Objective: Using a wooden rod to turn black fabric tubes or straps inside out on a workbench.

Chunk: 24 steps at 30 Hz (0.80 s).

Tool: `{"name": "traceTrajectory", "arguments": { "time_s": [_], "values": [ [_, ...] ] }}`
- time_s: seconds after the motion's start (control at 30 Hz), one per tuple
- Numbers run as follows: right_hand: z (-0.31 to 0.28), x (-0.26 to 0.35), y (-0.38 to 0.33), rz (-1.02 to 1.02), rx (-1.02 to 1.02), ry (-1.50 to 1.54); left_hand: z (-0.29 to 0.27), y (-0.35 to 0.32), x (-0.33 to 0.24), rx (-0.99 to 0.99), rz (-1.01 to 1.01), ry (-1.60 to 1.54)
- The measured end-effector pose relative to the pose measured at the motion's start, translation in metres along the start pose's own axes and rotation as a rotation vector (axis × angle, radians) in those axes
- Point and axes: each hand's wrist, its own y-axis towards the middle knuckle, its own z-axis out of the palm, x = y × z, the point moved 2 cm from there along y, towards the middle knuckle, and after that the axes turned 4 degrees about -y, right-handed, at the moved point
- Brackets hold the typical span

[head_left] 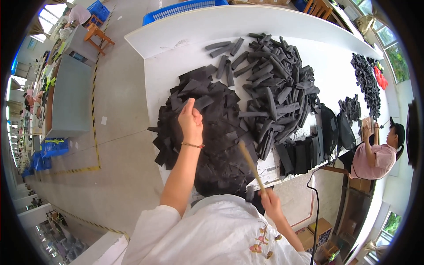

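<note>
My left hand (191,122), with a beaded bracelet at the wrist, is raised over a broad pile of flat black fabric pieces (216,137). Its fingers are closed in a pinch; whether they hold one of the dark pieces cannot be made out. Close to the table's front edge, my right hand (270,202) is wrapped round the lower end of a thin wooden stick (251,165). The stick slants up and left over the near right side of the pile. A heap of black rolled fabric tubes (276,84) lies to the right of the flat pieces.
A low white board (221,27) borders the table's far side, with a blue crate (185,9) behind it. Stacked black strips (304,154) and a black cable (314,194) are at the right. A co-worker (375,154) sits at the far right beside more black pieces (366,84).
</note>
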Motion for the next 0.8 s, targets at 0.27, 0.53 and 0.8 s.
{"name": "traceTrajectory", "arguments": {
  "time_s": [0.27,0.53,0.8],
  "values": [
    [0.022,0.039,0.079,-0.081,-0.098,0.181,-0.043,-0.055,0.060,0.076,-0.268,0.363],
    [-0.040,-0.085,0.089,-0.001,-0.381,-0.055,-0.051,-0.079,0.079,0.350,-0.223,0.693],
    [-0.009,-0.166,0.050,-0.004,-0.602,-0.374,-0.050,-0.097,0.104,0.473,-0.327,0.731]
  ]
}}
